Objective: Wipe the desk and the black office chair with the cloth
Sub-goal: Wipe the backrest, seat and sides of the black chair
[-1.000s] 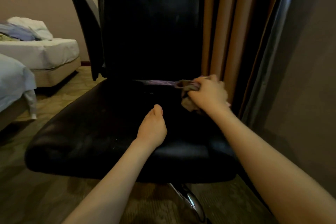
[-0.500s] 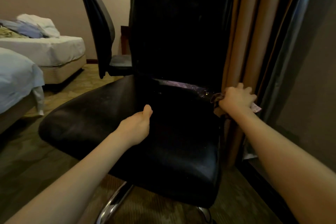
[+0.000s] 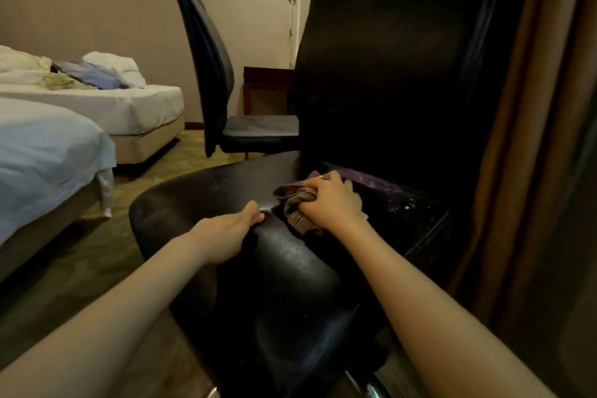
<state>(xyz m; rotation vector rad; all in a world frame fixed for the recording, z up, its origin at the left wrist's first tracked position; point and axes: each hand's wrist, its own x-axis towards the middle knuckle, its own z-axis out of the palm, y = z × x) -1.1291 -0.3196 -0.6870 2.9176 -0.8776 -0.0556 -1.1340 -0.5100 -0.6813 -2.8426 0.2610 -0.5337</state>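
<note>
My right grip (image 3: 332,200) is closed round the bunched grey-brown cloth (image 3: 295,205) and presses it down on the seat (image 3: 290,268) of the black office chair, close to the crease where the seat meets the backrest (image 3: 387,58). My left grip (image 3: 226,233) holds nothing. It lies loose on the seat just beside the cloth, thumb pointing forward, and I judge it is steadying the chair while I wipe.

I put myself partway through the chair. The cloth sits at the rear middle of the seat. To its right, along the crease, a scatter of pale specks (image 3: 403,207) and a purplish streak still show, so that corner is left to do. The front of the seat has a dull sheen with faint scuffs, and I cannot tell whether it has been wiped. The backrest is too dark to judge. I cannot pick out the desk with any certainty. A dark wooden piece of furniture (image 3: 268,81) stands against the far wall, but I cannot say what it is, so I cannot tell how the desk stands.

A second dark chair (image 3: 210,58) stands behind, two beds (image 3: 48,145) lie to the left, and a brown curtain (image 3: 523,139) hangs just beside the backrest.

I can read no brand, label or writing on the chair, the cloth or anything else.
</note>
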